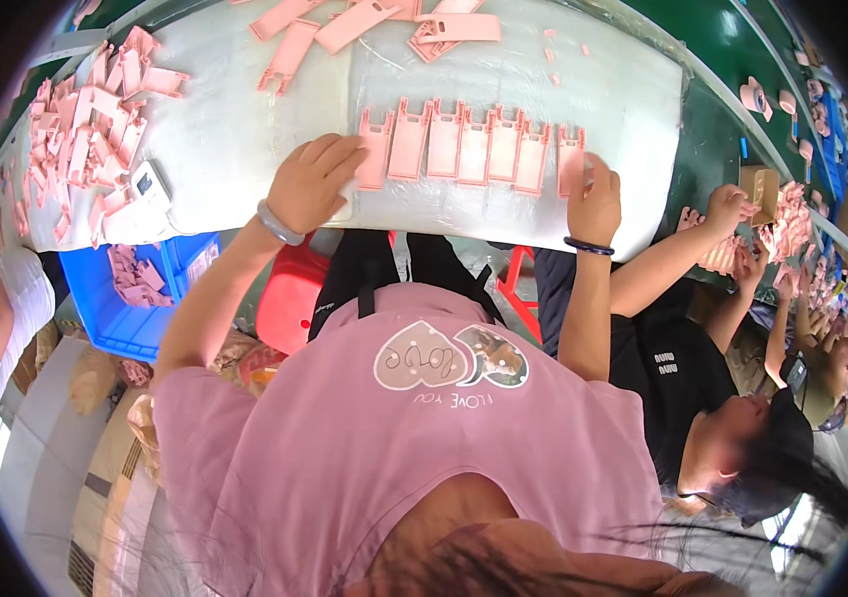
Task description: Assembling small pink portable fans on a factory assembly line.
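Observation:
Eight or so would be too exact: several pink plastic casings (444,144), flat and rectangular with a notched far end, lie side by side in a row on the white tabletop (275,129). At the row's left end, my left hand (317,184) has its fingers stretched out against the edge of the leftmost casing (373,151). On the other end, my right hand (595,204) has curled fingers at the outer edge of the rightmost casing (569,159), which sits a little apart from the others. My right thumb is partly hidden.
A heap of pink casings (86,134) covers the table's left, beside a small white device (150,189). More loose casings (354,25) lie at the far side. A blue bin (110,318) stands below left. A co-worker's hand (731,209) is at the right.

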Available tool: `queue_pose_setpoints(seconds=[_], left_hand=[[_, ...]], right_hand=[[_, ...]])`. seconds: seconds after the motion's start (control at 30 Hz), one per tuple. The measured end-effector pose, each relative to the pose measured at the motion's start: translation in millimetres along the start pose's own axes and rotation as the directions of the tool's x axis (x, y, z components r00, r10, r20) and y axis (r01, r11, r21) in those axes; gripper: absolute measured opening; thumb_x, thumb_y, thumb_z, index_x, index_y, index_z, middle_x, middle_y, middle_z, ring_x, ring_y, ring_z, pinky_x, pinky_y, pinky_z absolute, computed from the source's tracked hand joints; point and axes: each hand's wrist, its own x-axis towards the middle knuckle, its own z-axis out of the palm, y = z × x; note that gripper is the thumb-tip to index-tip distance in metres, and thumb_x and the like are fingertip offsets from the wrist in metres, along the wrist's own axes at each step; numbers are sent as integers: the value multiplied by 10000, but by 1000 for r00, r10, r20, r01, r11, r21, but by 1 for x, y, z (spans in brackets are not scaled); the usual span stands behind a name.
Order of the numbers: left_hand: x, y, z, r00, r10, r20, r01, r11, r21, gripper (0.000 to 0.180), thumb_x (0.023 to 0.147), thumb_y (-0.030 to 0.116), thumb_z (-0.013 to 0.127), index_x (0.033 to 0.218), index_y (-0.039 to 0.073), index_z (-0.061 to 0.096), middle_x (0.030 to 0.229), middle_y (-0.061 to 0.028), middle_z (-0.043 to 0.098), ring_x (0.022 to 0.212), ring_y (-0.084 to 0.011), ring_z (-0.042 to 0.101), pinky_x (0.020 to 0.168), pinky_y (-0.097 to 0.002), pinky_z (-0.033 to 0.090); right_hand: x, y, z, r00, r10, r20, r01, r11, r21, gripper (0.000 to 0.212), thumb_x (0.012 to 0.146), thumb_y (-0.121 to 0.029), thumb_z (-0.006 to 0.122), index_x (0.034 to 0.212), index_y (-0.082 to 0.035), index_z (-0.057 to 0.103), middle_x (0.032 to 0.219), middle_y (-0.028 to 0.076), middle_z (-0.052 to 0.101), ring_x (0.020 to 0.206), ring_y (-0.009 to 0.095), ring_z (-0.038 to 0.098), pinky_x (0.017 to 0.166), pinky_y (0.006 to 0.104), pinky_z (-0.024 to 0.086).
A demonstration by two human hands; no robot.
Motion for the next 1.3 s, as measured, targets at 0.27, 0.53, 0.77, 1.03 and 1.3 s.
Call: queue_pose_setpoints(seconds=[0.27,0.53,0.77,1.03,1.3], left_hand=[[-8,37,43,957,-263,-125,260,965,-37,598,698,7,582,1286,81,508,1355,-80,481,1277,-265,423,1047,-439,340],[56,-32,13,889,-324,-324,316,946,-80,605,665,-24,568,1260,66,513,1294,-115,513,1153,-297,498,938,-410,409],[131,-89,7,890,-353,-288,437,842,316,290,865,157,493,1114,31,570,1018,-126,599,926,-283,563,793,-393,466],[52,-54,2,694,-664,-279,615,748,-250,326,752,43,548,1077,47,565,861,-154,606,767,-323,580,671,-410,461],[-2,14,21,573,-808,-139,778,589,-216,388,721,83,590,1106,30,567,706,-76,593,594,-270,563,632,-404,395]], right_hand=[[-17,-35,-6,992,78,94,-84,994,64,305,855,-204,629,1134,-87,587,939,128,585,764,296,608,657,386,511],[78,-78,16,963,-252,-94,268,922,278,298,760,-86,668,1056,-70,632,1007,136,624,945,305,606,778,399,507],[161,-129,71,744,-653,-142,665,745,60,429,748,-183,708,1159,-128,596,1140,78,608,999,289,585,848,404,471],[124,-67,19,829,-452,-328,514,848,131,212,816,-76,620,1020,-108,668,852,95,660,753,282,616,686,394,515],[-1,54,7,921,372,-117,-324,897,302,278,880,-276,642,931,-3,644,740,125,643,640,230,615,618,335,498]])
